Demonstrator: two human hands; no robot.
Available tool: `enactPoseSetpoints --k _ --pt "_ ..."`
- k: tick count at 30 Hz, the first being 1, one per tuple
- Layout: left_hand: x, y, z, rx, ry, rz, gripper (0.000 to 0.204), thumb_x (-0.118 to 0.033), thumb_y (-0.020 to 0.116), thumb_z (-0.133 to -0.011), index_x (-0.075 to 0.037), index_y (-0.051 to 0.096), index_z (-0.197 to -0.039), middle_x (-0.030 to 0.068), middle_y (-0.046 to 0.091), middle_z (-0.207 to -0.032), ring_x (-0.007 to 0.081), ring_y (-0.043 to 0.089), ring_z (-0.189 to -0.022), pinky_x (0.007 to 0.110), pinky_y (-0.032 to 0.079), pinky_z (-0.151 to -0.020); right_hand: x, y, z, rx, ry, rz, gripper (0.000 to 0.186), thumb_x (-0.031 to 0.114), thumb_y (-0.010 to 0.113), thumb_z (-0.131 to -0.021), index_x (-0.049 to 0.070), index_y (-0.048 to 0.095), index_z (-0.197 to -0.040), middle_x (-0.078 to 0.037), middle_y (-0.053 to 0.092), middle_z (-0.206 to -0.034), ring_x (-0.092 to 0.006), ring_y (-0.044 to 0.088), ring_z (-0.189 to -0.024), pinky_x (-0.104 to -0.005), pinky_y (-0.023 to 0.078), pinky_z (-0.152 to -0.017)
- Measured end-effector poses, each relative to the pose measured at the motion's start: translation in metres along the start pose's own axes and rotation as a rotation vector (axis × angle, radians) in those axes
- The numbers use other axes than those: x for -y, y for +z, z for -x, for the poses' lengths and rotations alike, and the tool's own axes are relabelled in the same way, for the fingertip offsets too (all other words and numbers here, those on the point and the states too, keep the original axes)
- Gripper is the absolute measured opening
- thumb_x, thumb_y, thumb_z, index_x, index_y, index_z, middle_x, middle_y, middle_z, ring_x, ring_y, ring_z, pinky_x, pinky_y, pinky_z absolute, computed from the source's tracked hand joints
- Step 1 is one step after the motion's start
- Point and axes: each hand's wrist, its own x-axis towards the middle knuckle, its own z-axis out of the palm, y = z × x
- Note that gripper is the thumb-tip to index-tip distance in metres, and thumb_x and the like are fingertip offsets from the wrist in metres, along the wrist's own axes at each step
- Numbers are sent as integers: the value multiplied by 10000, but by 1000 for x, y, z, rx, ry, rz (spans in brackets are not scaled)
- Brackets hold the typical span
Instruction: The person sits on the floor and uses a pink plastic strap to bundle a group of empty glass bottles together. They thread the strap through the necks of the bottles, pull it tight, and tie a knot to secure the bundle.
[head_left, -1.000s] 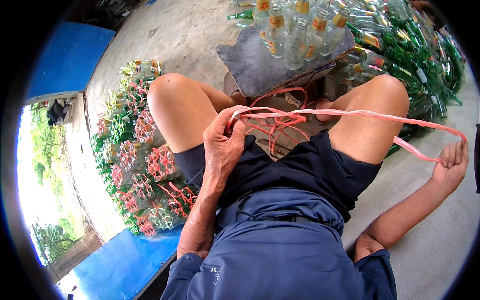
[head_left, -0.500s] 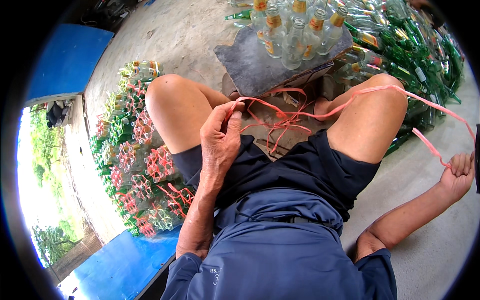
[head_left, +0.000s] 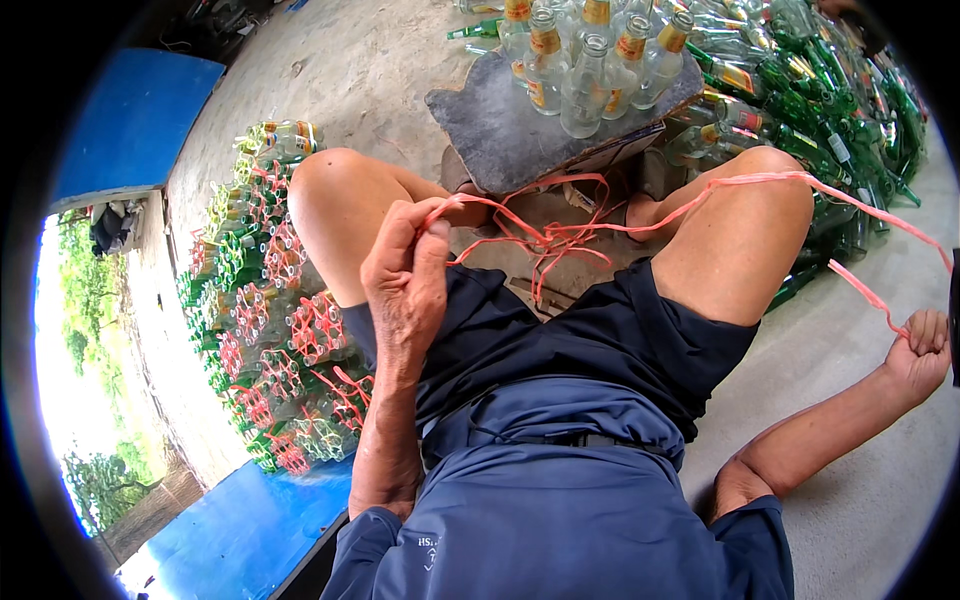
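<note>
A long strand of pinkish-red plastic twine [head_left: 725, 184] runs from my left hand across my right knee toward the right rim. My left hand [head_left: 408, 270] is closed, pinching the twine between thumb and fingers. Loose loops of it dangle in a tangle between my knees. Far out to the right, my right hand [head_left: 917, 352] is a closed fist with a short end of the same twine sticking up from it. Beyond my knees, several clear glass bottles [head_left: 583, 88] with orange-yellow labels stand upright on a dark slab [head_left: 490, 125].
A heap of loose green and clear bottles [head_left: 830, 110] lies at the back right. To the left, many bottles bundled with red and yellow twine [head_left: 265, 320] are stacked. Blue panels [head_left: 250, 530] stand at the left, around a bright opening. The floor [head_left: 345, 75] is concrete.
My left hand has shifted left and slightly up, drawing the twine and its loops leftward. The right hand has barely moved.
</note>
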Motion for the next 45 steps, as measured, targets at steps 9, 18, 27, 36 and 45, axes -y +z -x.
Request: enactPoseSetpoints --k 9,18,27,36,45 --pt "-29 -13 -6 -41 15 389 246 -115 537 -1087 48 691 -1190 8 559 -859 73 377 -692 252 356 -656 -41 30 12 -448 -108 705 182 143 662 -1033 -37 690 -1013 58 407 -676 -30 305 -531 -222 227 -468" --pt "-39 -11 -6 -17 116 423 255 -101 528 -1076 66 682 -1193 -3 519 -828 79 356 -706 268 323 -647 -108 -58 23 -137 120 1376 258 196 697 -1021 -6 748 -1173 3 721 -983 -79 615 -912 -227 480 -840" --pt "-54 -8 -10 58 144 569 273 -112 522 -1071 58 678 -1215 2 510 -797 93 374 -702 293 341 -665 -113 141 91 101 320 1013 268 148 625 -1051 48 704 -1286 74 546 -834 -16 420 -732 -197 351 -627" --pt "-70 -1 -21 108 264 568 258 -120 540 -1046 61 679 -1166 93 568 -984 99 453 -692 279 409 -664 -150 212 119 569 221 973 190 93 650 -1008 57 728 -1177 81 502 -798 -27 452 -693 -200 359 -598" --pt "-89 4 -33 234 232 632 318 -173 456 -1073 28 615 -1261 44 500 -831 123 399 -720 328 361 -677 -228 243 157 1069 50 1334 208 22 657 -875 28 698 -1079 -159 618 -957 -389 665 -872 -482 546 -780"
